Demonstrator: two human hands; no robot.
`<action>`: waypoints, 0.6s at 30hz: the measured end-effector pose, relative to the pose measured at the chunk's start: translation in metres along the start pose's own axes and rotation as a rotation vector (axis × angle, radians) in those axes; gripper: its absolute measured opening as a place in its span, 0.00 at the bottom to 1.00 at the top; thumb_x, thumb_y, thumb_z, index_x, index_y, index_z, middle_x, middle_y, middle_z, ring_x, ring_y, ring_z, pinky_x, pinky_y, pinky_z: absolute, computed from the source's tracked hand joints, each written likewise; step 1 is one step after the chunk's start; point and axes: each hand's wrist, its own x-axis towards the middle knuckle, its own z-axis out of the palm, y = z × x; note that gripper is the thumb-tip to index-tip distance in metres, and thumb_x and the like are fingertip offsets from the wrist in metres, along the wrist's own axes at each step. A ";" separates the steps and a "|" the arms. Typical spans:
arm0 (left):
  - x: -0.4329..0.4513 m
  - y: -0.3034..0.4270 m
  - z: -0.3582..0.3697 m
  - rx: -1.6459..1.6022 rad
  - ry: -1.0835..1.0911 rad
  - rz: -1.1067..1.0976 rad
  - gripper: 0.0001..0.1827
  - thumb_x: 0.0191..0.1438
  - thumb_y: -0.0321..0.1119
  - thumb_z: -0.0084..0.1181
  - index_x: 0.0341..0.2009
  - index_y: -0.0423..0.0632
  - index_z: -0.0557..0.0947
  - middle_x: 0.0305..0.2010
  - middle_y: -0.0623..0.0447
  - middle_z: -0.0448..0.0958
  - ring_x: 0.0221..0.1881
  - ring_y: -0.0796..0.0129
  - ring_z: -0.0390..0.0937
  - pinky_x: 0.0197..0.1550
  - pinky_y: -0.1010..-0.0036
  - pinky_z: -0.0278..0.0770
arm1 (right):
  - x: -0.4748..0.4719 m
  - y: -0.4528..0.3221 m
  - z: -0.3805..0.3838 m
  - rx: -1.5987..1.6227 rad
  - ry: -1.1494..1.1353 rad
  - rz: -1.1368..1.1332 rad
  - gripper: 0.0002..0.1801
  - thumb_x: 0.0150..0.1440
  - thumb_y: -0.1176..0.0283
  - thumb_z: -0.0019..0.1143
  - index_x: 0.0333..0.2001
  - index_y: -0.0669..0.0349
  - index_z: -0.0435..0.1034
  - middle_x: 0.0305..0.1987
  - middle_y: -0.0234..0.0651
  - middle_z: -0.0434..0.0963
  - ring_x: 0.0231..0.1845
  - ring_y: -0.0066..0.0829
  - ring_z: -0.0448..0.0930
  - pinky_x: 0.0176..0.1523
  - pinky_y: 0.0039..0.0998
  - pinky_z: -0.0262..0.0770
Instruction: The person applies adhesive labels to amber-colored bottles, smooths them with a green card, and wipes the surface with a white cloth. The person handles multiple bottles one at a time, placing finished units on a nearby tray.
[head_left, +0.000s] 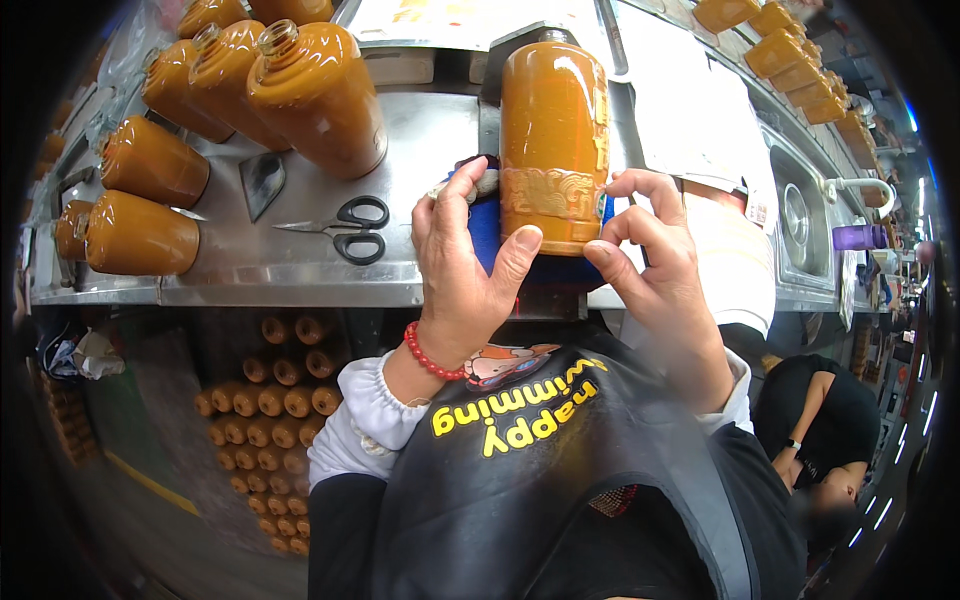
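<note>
A glossy amber-brown bottle (551, 142) lies before me on a blue pad (484, 225), its neck pointing away. A raised, scroll-patterned gold band (551, 193) crosses it near the base, and a gold relief strip (601, 120) runs along its right side. My left hand (469, 247) is at the bottle's left, thumb over the lower face and fingers along the side. A pale lump (484, 184), perhaps cloth, sits by its fingertips. My right hand (660, 255) has bent fingers and thumb at the bottle's lower right edge; whether they pinch something is unclear.
Black-handled scissors (360, 229) and a metal scraper blade (262, 184) lie on the steel bench (427, 127). Several amber bottles (319, 97) stand at left. White cloth (675, 97) and a sink (799, 217) are at right. More bottles (281, 401) fill the space below; a co-worker (817, 420) sits nearby.
</note>
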 end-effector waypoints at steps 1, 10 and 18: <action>0.000 0.001 0.000 0.001 -0.005 -0.001 0.36 0.59 0.48 0.62 0.63 0.36 0.68 0.57 0.41 0.72 0.57 0.51 0.65 0.63 0.58 0.61 | 0.000 0.001 0.000 -0.011 0.003 -0.003 0.10 0.55 0.73 0.67 0.29 0.63 0.71 0.51 0.47 0.71 0.55 0.42 0.73 0.54 0.36 0.71; 0.000 -0.001 0.002 -0.002 0.006 0.012 0.37 0.59 0.50 0.62 0.63 0.36 0.68 0.56 0.40 0.72 0.57 0.51 0.65 0.62 0.58 0.62 | -0.002 0.005 0.002 0.033 0.008 0.034 0.10 0.56 0.72 0.67 0.29 0.63 0.71 0.50 0.47 0.71 0.53 0.42 0.74 0.51 0.36 0.73; -0.014 -0.007 -0.006 -0.089 0.147 0.154 0.21 0.64 0.38 0.54 0.57 0.39 0.76 0.53 0.44 0.77 0.57 0.52 0.69 0.69 0.52 0.55 | -0.002 0.004 0.003 0.056 -0.002 0.097 0.10 0.54 0.73 0.68 0.29 0.63 0.71 0.50 0.47 0.70 0.51 0.40 0.75 0.49 0.34 0.73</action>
